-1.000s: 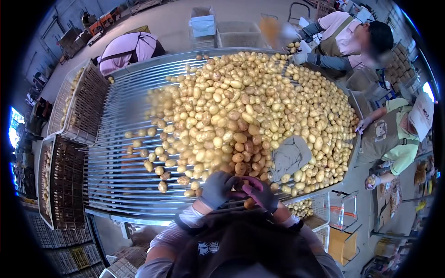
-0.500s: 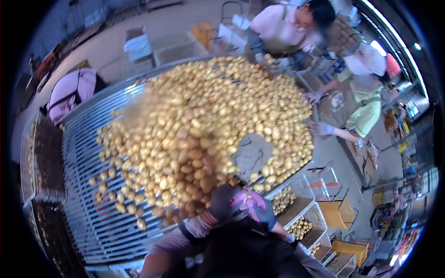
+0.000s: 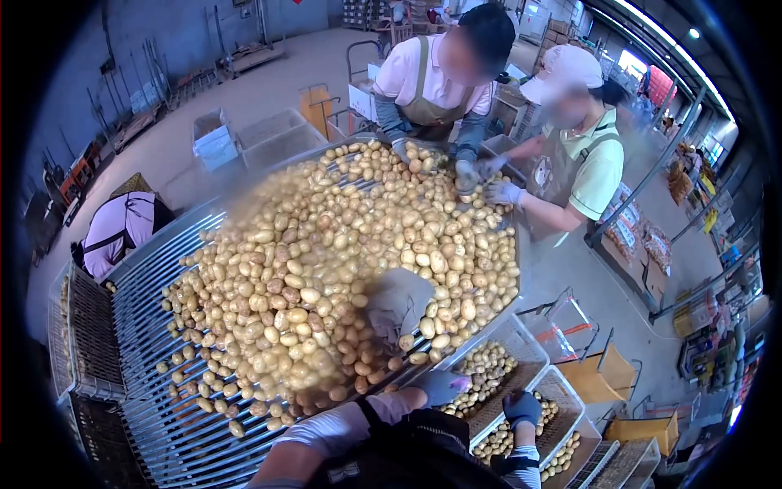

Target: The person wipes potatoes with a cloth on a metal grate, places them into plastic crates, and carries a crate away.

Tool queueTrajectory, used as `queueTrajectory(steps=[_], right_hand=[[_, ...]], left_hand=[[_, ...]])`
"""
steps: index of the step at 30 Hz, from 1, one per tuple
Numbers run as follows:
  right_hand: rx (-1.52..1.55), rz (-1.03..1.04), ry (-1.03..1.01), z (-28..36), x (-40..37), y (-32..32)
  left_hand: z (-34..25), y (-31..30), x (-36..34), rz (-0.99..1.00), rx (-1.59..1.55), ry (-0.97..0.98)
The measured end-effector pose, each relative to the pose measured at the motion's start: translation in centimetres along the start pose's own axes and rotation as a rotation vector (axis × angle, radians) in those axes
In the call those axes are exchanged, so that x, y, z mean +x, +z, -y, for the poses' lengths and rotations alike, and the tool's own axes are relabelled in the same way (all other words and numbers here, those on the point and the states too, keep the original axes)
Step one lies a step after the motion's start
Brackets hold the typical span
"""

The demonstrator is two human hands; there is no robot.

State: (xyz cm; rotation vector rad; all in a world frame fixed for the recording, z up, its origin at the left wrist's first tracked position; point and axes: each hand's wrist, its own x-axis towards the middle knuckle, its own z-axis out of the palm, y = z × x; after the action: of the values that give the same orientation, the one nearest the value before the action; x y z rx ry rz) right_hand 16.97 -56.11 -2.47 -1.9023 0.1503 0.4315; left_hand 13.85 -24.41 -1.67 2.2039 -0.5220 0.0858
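A broad heap of potatoes [image 3: 269,301] lies over the slatted metal sorting table [image 3: 155,326] in front of me. My left hand [image 3: 441,387], in a grey glove with pink on it, is at the table's near edge beside a white plastic crate [image 3: 521,346] of small potatoes; its fingers are mostly hidden. Farther right, my right hand [image 3: 521,407] in a dark glove reaches over the crates, its fingers apart and no potato visible in them. A grey, flat, sheet-like piece [image 3: 403,297] rests among the potatoes just beyond my left hand.
Two co-workers, one in a pink shirt [image 3: 428,73] and one in a yellow-green shirt [image 3: 599,163], handle potatoes at the far side. Another person [image 3: 122,224] bends down at the left. Brown carts [image 3: 599,375] stand to the right, dark crates [image 3: 94,326] at the left end.
My hands were together at the table's near edge; now they are apart, the right one moved right over the crates. The view has shifted, and the co-workers' hands have moved.
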Motion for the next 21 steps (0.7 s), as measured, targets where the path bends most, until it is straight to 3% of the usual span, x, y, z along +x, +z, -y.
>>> queueTrajectory(steps=[2,3,4,6,7,8,9,10,12,14,15,17,18,20,21], right_hand=[[-0.043,-0.008,-0.21,0.6,0.6,2.4],[-0.063,-0.012,-0.316,1.6,0.7,4.3],[-0.007,0.197,-0.113,10.2,-2.2,7.0],[-0.118,0.462,-0.46,15.6,-2.7,12.7],[-0.31,0.473,-0.728,13.9,-0.5,15.5],[-0.24,0.545,-0.548,19.7,-2.3,17.8],[-0.409,0.439,-0.917,19.2,-0.3,20.2],[-0.331,0.448,-0.943,18.7,1.1,22.0],[-0.178,0.499,-0.698,22.5,1.0,24.9],[-0.566,0.35,-1.02,27.1,3.7,26.5],[-0.566,0.362,-1.026,27.7,5.1,27.3],[-0.713,-0.177,-1.22,27.4,8.8,29.5],[-0.717,-0.165,-1.227,26.7,10.5,29.9],[-0.658,0.001,-0.787,25.0,14.6,30.9],[-0.465,0.13,-0.654,23.2,18.1,30.9]], left_hand=[[-3.5,-7.2,-0.7,0.326,-0.451,-0.53],[-0.2,-5.2,-1.9,0.191,-0.449,-0.376],[-0.9,-6.3,-2.4,0.186,-0.444,-0.381],[-3.6,-10.1,-2.9,-0.008,-1.118,-0.687],[-3.1,-12.4,-3.2,0.001,-1.234,-0.194],[-1.8,-13.3,-6.0,-0.149,-0.972,-0.52],[-0.4,-14.4,-8.0,-0.277,-0.718,-0.464],[0.5,-15.5,-10.2,-0.384,-0.46,-0.418],[0.6,-17.9,-15.5,-0.549,-0.476,-0.7],[-1.8,-20.7,-19.9,-0.742,-0.073,-0.796],[-1.6,-20.6,-22.1,-0.754,0.065,-0.785],[-2.3,-19.8,-25.0,-0.723,0.357,-0.766],[-2.9,-19.4,-25.4,-0.731,0.353,-0.776],[-3.6,-18.9,-25.9,-0.81,0.384,-0.714],[-3.4,-18.6,-26.0,-0.819,0.428,-0.708]])
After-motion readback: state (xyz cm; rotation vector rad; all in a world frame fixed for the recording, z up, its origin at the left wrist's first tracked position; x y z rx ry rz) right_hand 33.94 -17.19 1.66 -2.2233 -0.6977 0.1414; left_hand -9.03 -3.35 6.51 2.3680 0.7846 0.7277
